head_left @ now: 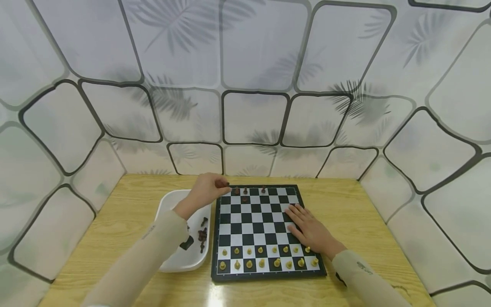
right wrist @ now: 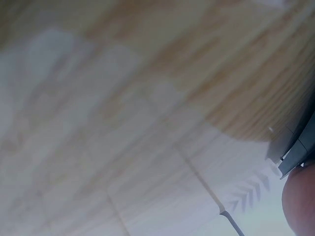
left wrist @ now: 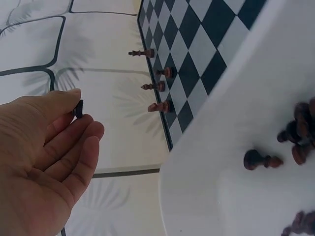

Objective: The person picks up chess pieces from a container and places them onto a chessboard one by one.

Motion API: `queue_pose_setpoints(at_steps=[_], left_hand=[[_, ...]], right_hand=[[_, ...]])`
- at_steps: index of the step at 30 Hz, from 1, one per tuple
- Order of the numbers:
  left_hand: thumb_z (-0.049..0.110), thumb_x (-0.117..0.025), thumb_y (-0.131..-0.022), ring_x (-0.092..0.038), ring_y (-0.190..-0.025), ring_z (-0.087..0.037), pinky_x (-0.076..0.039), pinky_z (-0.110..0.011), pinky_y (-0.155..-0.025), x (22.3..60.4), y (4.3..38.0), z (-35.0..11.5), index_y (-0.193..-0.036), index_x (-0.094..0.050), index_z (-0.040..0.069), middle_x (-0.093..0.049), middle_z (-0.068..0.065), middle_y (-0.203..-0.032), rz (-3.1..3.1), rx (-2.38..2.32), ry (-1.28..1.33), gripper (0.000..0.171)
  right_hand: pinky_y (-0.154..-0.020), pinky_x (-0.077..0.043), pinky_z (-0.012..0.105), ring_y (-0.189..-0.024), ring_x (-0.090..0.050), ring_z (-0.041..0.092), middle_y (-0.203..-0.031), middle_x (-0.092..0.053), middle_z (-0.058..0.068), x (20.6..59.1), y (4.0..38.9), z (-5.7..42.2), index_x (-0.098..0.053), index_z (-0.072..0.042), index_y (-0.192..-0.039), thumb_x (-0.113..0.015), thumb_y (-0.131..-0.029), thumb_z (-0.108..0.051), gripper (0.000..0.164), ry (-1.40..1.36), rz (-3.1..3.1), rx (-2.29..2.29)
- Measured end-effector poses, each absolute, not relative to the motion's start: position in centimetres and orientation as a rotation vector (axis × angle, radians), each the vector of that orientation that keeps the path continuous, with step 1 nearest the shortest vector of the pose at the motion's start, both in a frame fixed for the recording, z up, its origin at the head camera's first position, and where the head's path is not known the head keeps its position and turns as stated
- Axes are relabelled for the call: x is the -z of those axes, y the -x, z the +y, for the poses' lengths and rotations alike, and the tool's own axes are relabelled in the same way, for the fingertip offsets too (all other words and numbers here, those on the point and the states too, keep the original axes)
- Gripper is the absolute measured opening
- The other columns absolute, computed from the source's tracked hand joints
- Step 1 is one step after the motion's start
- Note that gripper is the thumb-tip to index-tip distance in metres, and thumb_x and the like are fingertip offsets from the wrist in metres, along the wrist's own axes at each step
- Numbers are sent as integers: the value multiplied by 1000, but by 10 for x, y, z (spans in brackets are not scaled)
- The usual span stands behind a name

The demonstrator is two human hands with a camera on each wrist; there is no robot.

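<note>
In the head view my left hand [head_left: 205, 190] is over the far left corner of the chessboard [head_left: 258, 218]. It pinches a dark chess piece [left wrist: 78, 109] between thumb and finger; only the dark base shows, so its kind is hidden. Several dark red-brown pieces stand along the far edge, among them a knight [left wrist: 160, 106] and a pawn [left wrist: 165, 72] one row nearer. My right hand [head_left: 311, 232] rests with its fingers spread on the board's right edge. Gold chess pieces [head_left: 261, 263] fill the two near rows.
Left of the board is a white plastic tub [head_left: 199, 209] holding loose dark pieces [head_left: 202, 235] and a black item [head_left: 186, 243]. Everything stands on a wooden table [head_left: 134, 204], with a patterned curtain [head_left: 253, 117] behind and at both sides.
</note>
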State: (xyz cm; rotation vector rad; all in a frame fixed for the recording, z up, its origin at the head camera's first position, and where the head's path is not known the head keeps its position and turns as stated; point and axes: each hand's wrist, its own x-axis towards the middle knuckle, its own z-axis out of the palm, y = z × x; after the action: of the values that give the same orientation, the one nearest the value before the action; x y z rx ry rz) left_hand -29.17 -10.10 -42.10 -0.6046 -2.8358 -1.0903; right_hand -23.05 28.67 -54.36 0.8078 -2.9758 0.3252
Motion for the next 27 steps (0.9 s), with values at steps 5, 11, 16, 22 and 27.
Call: queue_pose_setpoints(at_steps=[5,11,16,22,27], left_hand=[[22,-80,-95,-73,-86,-19,-61,-39,-79,422,301,-88,-104,-80,8,-79,-5,-96,-2836,1140,600,16],[20,-77,-97,-69,-85,-18,-58,-34,-76,431,314,-72,-111,-80,6,-78,-8,-99,-2817,1166,599,19],[15,-76,-97,-70,-88,-20,-59,-34,-79,438,322,-57,-112,-79,4,-79,-10,-101,-2803,1185,622,19],[14,-76,-97,-71,-90,-21,-59,-34,-79,445,326,-43,-108,-80,4,-79,-9,-99,-2847,1221,610,16],[13,-76,-96,-72,-91,-22,-60,-37,-82,449,332,-33,-106,-81,4,-79,-8,-98,-2857,1211,602,15]], right_hand=[[-128,-27,57,-160,-29,39,-170,-37,14,544,231,287,-39,-9,-163,-50,-110,-41,63,-799,-2971,-314],[-128,-27,58,-159,-29,39,-169,-38,14,544,231,286,-39,-9,-163,-50,-110,-41,63,-802,-2973,-322],[-128,-28,58,-159,-30,39,-169,-38,13,544,229,286,-39,-10,-163,-51,-110,-41,63,-798,-2975,-323],[-128,-27,58,-160,-28,38,-170,-37,13,544,230,286,-38,-11,-163,-50,-110,-42,63,-800,-2984,-334],[-129,-26,58,-160,-28,38,-170,-37,13,544,232,287,-38,-10,-163,-49,-111,-40,61,-802,-2991,-342]])
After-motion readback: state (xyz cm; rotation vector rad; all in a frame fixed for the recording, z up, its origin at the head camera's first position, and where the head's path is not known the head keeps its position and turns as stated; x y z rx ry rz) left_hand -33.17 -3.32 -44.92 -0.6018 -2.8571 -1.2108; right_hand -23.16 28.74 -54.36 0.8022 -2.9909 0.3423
